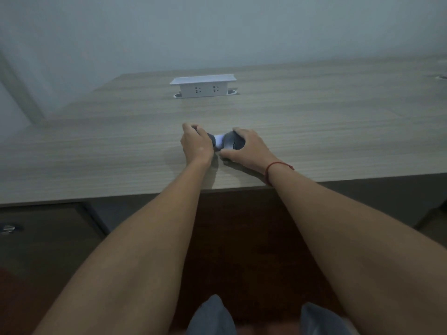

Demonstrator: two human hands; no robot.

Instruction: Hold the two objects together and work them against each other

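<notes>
A dark grey computer mouse (231,141) sits on the wooden desk (96,146), and my right hand (246,148) grips it with fingers curled over its top and thumb at its near side. My left hand (196,143) curls around a second dark object (210,137) just left of the mouse; most of it is hidden. A small white piece (219,140) shows between the two hands. A red string circles my right wrist (272,169).
A raised white socket box (203,86) stands at the desk's far middle, against a pale wall. A dark drawer unit with a metal lock (9,228) sits under the desk at left. The desk's front edge runs just behind my forearms.
</notes>
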